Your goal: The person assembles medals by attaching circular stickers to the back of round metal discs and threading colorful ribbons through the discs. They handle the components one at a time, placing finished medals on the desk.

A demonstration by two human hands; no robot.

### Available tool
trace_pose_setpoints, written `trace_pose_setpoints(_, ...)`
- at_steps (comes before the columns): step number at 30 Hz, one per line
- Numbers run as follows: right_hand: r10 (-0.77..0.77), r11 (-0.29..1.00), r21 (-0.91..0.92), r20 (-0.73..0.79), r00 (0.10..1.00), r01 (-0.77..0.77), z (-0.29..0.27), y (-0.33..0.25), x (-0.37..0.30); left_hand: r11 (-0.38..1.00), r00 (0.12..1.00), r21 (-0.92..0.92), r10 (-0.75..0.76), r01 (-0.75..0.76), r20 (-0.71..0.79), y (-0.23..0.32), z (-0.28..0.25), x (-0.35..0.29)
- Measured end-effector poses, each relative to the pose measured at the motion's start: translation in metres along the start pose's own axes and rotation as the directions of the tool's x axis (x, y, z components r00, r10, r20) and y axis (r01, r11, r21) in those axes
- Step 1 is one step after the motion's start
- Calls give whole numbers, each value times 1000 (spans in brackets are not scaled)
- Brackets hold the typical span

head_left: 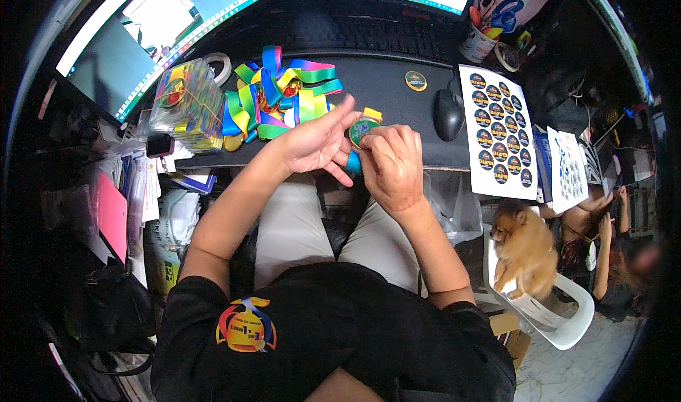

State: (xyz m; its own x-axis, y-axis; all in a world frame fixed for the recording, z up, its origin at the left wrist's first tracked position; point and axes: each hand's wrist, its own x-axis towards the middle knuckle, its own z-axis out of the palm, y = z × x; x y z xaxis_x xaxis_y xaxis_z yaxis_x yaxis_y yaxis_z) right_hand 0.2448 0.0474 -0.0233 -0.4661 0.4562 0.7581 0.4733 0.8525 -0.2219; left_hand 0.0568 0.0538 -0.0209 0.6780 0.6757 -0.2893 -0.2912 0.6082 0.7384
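Note:
My right hand [394, 162] is closed, its fingers pinching the edge of a round medal [363, 131] with a green face. Yellow ribbon shows above the medal, and a blue piece of ribbon [353, 162] hangs below it. Palm up, my left hand [316, 145] is open beside the medal, fingers spread. Some of its fingers pass behind the medal and ribbon, so whether they touch is hidden. Past my left hand lies a heap of medals with multicoloured ribbons [306, 104]. Farther right, a round dark sticker or disc with a gold rim [416, 81] lies on the desk.
Bundled clear packs of medals [186, 108] and a tape roll [217, 67] stand left. Right are a mouse [448, 115], a sticker sheet [499, 129] and a cup of scissors [479, 44]. A dog [526, 249] sits on a white chair [573, 324]; another person is beyond.

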Motion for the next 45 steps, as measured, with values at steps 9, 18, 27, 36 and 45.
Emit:
trace_pose_setpoints(9,639,613,495,149,755,-616,-7,20,14,950,964,283,191,-133,-186,4,26,-11)
trace_pose_setpoints(18,556,390,575,476,682,-719,-8,27,21,878,923,417,336,-236,-186,4,19,-11)
trace_pose_setpoints(27,333,766,383,452,827,-517,-22,32,29,859,911,417,387,-298,-145,0,14,-13)
trace_pose_setpoints(36,313,713,390,566,762,-582,-23,41,33,868,902,371,406,-329,-148,-6,10,-7)
trace_pose_setpoints(45,375,81,717,622,687,-693,5,49,29,883,884,319,420,-346,-206,1,9,-6)
